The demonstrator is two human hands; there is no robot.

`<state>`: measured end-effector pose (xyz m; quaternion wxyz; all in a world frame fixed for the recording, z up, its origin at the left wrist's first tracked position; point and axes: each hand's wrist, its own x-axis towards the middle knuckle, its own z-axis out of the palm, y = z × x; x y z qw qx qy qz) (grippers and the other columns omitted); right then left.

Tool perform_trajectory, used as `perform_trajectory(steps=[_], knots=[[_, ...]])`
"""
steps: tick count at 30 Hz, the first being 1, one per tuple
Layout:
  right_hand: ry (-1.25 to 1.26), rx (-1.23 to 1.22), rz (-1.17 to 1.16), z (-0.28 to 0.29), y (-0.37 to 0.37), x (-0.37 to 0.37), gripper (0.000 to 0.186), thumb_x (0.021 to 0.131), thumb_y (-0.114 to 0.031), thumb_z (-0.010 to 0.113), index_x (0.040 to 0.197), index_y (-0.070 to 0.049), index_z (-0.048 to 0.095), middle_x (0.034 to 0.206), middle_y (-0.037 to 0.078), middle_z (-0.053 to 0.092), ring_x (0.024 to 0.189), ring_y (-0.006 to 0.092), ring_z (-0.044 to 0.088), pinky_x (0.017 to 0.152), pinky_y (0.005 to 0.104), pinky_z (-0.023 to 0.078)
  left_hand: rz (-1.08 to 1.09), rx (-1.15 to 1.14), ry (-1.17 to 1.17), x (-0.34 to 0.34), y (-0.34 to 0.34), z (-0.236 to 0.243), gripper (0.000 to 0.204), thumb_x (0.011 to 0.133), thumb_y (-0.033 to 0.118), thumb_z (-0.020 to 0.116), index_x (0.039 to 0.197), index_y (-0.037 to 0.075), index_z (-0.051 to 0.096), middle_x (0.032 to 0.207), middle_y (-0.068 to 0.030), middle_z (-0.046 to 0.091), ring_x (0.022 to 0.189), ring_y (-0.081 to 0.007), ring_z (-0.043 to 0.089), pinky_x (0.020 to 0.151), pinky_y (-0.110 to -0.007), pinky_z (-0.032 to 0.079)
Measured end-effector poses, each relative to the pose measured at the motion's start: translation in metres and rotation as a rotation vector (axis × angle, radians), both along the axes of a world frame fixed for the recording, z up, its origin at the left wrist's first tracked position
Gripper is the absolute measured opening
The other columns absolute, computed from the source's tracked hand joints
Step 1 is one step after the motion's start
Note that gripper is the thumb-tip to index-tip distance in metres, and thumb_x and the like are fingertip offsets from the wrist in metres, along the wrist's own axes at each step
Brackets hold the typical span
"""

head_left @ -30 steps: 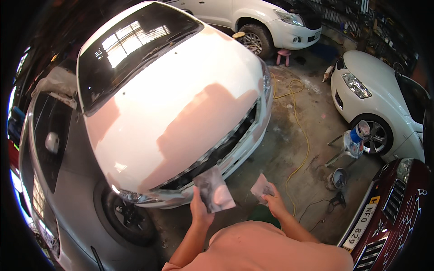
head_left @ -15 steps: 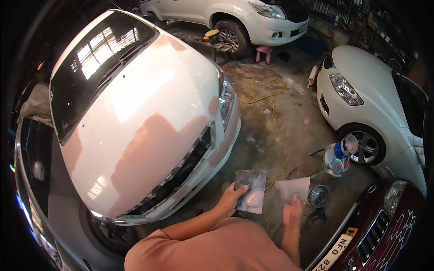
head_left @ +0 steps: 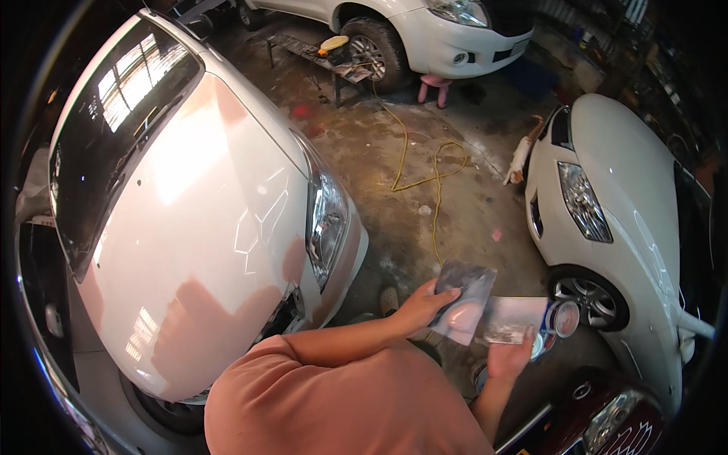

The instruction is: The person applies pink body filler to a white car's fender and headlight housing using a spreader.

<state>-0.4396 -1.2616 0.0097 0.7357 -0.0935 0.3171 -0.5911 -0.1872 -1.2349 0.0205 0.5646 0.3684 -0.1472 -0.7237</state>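
Note:
My left hand (head_left: 426, 307) is closed on a flat grey putty board (head_left: 472, 283), thumb on its upper face. A smooth mound of pink body filler (head_left: 460, 316) lies on the lower part of the board. Just right of it, my right hand (head_left: 511, 358) grips a pale rectangular putty spreader (head_left: 519, 311) by its lower edge, and grey-white smears show along that edge. The board's right edge is close to the spreader; whether they touch I cannot tell. To the left stands a white car whose bonnet (head_left: 182, 250) carries dull pink filler patches.
Behind the spreader are tins, one with a blue side (head_left: 563, 317). A yellow hose (head_left: 436, 208) snakes over the stained concrete floor. Another white car (head_left: 622, 167) stands at right, a dark red vehicle (head_left: 599, 425) near right. A low bench (head_left: 303, 51) and pink stool (head_left: 434, 85) are by the far vehicle.
Both hands have shifted right and slightly up, still holding the board and spreader, which are now closer together. My view has moved toward the headlight side of the patched car.

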Motion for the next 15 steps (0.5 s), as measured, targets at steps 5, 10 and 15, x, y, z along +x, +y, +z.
perform_trajectory(steps=[5, 10, 15], knots=[[-0.034, -0.115, 0.11, 0.004, -0.116, 0.037, 0.057, 0.104, -0.043, 0.05, 0.151, -0.013, 0.041, 0.154, 0.013, 0.044, 0.142, 0.0381, 0.04, 0.112, 0.0675, 0.033, 0.054, -0.053, -0.084, 0.049, -0.091, 0.022, 0.04, 0.102, 0.025, 0.062, 0.132, 0.0, 0.054, 0.114, -0.0044, 0.063, 0.1, -0.0114, 0.058, 0.09, -0.028, 0.048], [-0.187, 0.072, 0.236, -0.002, -0.227, 0.117, 0.063, 0.102, -0.045, 0.052, 0.156, -0.018, 0.036, 0.161, 0.013, 0.035, 0.149, 0.0411, 0.027, 0.11, 0.0779, 0.022, 0.171, -0.002, -0.063, 0.117, -0.174, 0.018, 0.036, 0.102, 0.023, 0.06, 0.13, 0.001, 0.055, 0.115, -0.0051, 0.064, 0.101, -0.011, 0.058, 0.092, -0.029, 0.047], [-0.249, 0.022, 0.505, -0.009, -0.364, 0.2, 0.059, 0.102, -0.038, 0.053, 0.154, -0.015, 0.038, 0.16, 0.014, 0.037, 0.149, 0.0412, 0.029, 0.111, 0.078, 0.022, 0.427, 0.045, -0.044, 0.181, -0.264, 0.015, 0.033, 0.102, 0.024, 0.06, 0.127, 0.002, 0.054, 0.112, -0.0053, 0.064, 0.1, -0.0118, 0.06, 0.09, -0.028, 0.048]])
